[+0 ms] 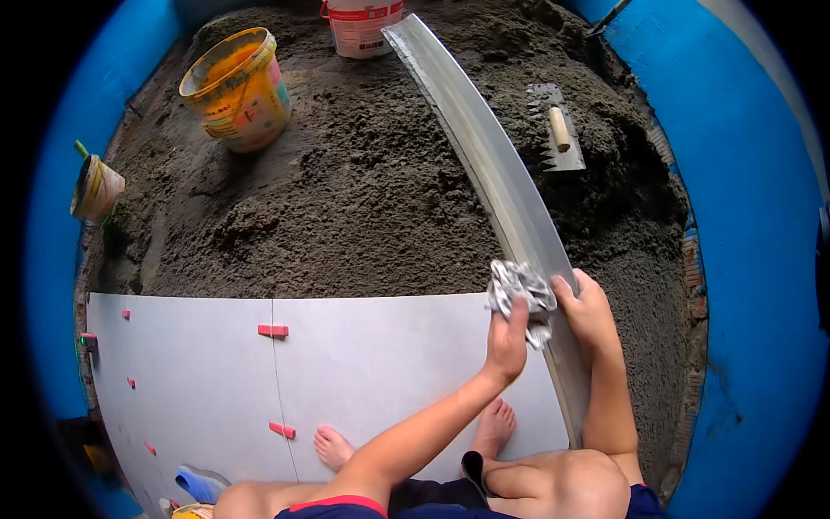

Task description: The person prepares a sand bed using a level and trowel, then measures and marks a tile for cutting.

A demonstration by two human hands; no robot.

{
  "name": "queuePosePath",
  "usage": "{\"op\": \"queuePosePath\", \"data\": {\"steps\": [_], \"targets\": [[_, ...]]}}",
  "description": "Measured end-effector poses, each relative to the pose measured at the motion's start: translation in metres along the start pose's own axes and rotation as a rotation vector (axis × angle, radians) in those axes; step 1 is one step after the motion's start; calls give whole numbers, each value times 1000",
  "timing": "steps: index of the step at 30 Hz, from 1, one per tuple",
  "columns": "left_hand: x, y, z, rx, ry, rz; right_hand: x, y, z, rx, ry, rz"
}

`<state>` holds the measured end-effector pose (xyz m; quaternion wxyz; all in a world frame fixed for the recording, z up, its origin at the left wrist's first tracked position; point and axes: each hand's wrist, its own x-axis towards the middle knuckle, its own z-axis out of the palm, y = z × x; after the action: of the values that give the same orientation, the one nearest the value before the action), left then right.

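Note:
A long grey metal screed bar runs from the far middle down toward my right knee. My right hand is closed around its right edge near the close end. In my left hand is a crumpled grey-and-white cloth, held against or just over the bar's left side; contact cannot be made out for certain. Under both hands the bar passes along the right side of the large pale floor tiles.
Rough damp mortar spreads beyond the tiles. On it stand a yellow bucket, a white-and-red bucket and a small tilted bucket. A notched trowel lies right of the bar. Red wedges mark tile joints. Blue walls flank everything.

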<state>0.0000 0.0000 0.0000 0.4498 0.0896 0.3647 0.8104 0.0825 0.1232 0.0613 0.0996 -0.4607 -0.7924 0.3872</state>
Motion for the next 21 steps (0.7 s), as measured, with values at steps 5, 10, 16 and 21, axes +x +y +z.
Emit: {"op": "queuePosePath", "data": {"steps": [5, 10, 16, 21], "targets": [[-27, -38, 5, 338, -22, 143, 9, -12, -1, -78, -5, 26], [26, -15, 0, 310, 304, 319, -1, -43, 9, -163, -53, -5], [117, 71, -49, 36, 414, 168, -41, -53, 6, -172, -133, 20], [178, 136, -90, 9, 505, 161, -74, -44, -7, -264, -157, -1]]}}
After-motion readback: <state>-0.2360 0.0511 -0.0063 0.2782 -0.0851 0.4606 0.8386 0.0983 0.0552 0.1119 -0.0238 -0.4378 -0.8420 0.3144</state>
